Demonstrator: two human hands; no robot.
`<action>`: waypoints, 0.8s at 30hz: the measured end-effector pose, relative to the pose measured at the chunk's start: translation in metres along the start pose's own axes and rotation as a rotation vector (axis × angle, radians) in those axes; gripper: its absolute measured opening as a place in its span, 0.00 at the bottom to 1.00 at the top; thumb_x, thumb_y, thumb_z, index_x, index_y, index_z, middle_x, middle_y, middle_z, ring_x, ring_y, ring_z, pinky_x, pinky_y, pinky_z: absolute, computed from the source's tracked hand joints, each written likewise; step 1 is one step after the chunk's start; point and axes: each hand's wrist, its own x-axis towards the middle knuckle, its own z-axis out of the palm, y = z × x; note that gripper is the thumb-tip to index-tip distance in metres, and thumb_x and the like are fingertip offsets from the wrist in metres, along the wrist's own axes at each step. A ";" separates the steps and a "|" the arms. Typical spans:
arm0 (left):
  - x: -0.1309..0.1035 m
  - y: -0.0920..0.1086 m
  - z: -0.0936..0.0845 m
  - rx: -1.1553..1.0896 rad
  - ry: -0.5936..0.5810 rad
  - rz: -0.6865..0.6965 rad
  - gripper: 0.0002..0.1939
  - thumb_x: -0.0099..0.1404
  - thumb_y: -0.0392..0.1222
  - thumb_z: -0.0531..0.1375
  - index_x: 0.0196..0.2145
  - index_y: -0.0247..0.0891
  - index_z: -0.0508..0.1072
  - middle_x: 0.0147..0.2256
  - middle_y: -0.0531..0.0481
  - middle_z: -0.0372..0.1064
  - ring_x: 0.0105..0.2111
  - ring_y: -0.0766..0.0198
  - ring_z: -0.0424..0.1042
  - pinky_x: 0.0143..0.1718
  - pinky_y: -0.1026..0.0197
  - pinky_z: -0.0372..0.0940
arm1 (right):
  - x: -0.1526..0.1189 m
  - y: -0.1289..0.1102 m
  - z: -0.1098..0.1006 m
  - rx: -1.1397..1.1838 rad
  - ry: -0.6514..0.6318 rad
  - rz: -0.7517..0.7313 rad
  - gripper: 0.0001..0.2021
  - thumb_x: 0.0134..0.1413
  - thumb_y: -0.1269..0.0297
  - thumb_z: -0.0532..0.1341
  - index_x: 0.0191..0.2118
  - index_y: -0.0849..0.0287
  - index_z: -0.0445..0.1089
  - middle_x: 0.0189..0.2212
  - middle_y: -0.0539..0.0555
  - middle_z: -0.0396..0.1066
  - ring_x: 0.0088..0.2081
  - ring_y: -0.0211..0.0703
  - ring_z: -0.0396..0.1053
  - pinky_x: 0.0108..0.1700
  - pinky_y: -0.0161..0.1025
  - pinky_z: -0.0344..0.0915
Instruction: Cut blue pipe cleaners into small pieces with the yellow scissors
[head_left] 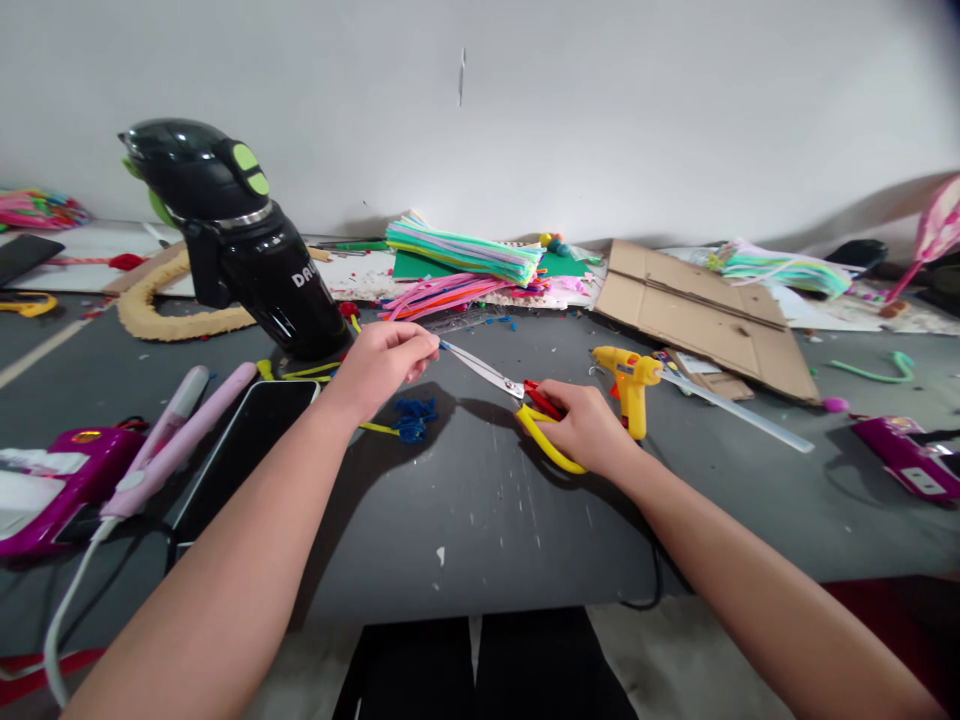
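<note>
My right hand [581, 425] grips scissors [480, 370] by their yellow and red handles. The blades look closed or nearly so, pointing left toward my other hand. Pinched in the fingertips of my left hand [390, 365] is a thin blue pipe cleaner [443, 345]; only its small end shows, right at the scissor tips. Below that hand, a curled blue pipe-cleaner shape [414, 418] with a yellow stem lies on the grey table [480, 530]. Small blue snippets [501, 322] are scattered behind the blades.
A black bottle [281, 280] stands left, near a phone [244, 450] and a pink hair straightener [180, 430]. Bundled pipe cleaners [465, 252] lie at the back. On the right are a yellow glue gun [634, 385], cardboard [697, 315] and a purple power strip [911, 460].
</note>
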 end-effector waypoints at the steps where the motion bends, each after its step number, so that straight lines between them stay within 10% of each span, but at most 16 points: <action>1: 0.000 -0.001 0.000 0.001 0.000 0.004 0.10 0.57 0.40 0.63 0.21 0.34 0.71 0.19 0.53 0.61 0.19 0.72 0.58 0.20 0.66 0.51 | 0.000 0.000 0.000 0.002 0.001 0.000 0.15 0.48 0.62 0.61 0.23 0.57 0.52 0.19 0.44 0.52 0.26 0.35 0.46 0.28 0.36 0.44; 24: -0.001 0.000 -0.003 0.009 0.012 0.052 0.12 0.57 0.40 0.63 0.19 0.35 0.68 0.18 0.54 0.58 0.19 0.72 0.57 0.21 0.65 0.50 | -0.001 0.001 0.000 0.009 0.009 -0.019 0.16 0.49 0.58 0.63 0.24 0.57 0.54 0.20 0.45 0.54 0.26 0.35 0.47 0.28 0.36 0.46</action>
